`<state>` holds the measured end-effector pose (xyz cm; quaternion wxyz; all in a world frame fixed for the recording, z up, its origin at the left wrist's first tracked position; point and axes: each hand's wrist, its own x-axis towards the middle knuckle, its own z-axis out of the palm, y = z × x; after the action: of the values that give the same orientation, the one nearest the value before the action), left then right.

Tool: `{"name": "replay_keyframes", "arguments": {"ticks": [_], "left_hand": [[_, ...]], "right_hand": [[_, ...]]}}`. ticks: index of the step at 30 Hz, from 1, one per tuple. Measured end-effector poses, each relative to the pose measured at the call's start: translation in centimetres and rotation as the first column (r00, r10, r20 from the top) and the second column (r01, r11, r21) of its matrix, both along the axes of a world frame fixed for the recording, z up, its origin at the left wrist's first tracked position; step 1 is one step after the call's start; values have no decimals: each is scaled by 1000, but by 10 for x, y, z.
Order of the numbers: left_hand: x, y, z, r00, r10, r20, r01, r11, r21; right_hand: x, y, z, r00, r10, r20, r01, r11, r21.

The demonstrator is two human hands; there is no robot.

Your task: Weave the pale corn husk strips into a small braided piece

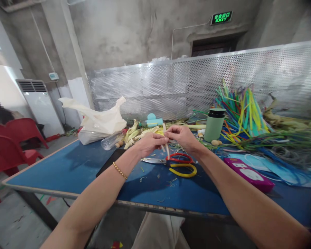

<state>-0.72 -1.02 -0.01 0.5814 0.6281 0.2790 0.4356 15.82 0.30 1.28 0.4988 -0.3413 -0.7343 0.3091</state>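
My left hand [150, 143] and my right hand [180, 135] meet above the blue table [67, 169], both pinched shut on pale thin strips [167, 147] that hang down between them. A gold bead bracelet [119, 170] circles my left wrist. Just below the hands lie scissors [177, 164] with red and yellow handles. Behind the hands sits a heap of pale yellow husk pieces [140, 133].
A green bottle with a black cap [214, 125] stands right of my hands, before a pile of coloured strips [241, 110]. A magenta box [248, 174], cream plastic bag [98, 121], clear bottle [112, 140] and black tablet [111, 160] lie on the table. Red chairs [12, 141] stand left.
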Motion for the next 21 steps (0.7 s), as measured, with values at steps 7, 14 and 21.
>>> {"name": "replay_keyframes", "arguments": {"ticks": [7, 14, 21], "left_hand": [[-6, 1, 5, 999, -55, 1, 55, 998, 23], [-6, 11, -1, 996, 85, -3, -83, 979, 188], [-5, 6, 2, 983, 158, -94, -127, 952, 278]], "right_hand": [[7, 1, 4, 999, -34, 42, 32, 999, 37], [10, -7, 12, 972, -38, 231, 21, 997, 76], [11, -8, 10, 974, 66, 217, -69, 998, 8]]}}
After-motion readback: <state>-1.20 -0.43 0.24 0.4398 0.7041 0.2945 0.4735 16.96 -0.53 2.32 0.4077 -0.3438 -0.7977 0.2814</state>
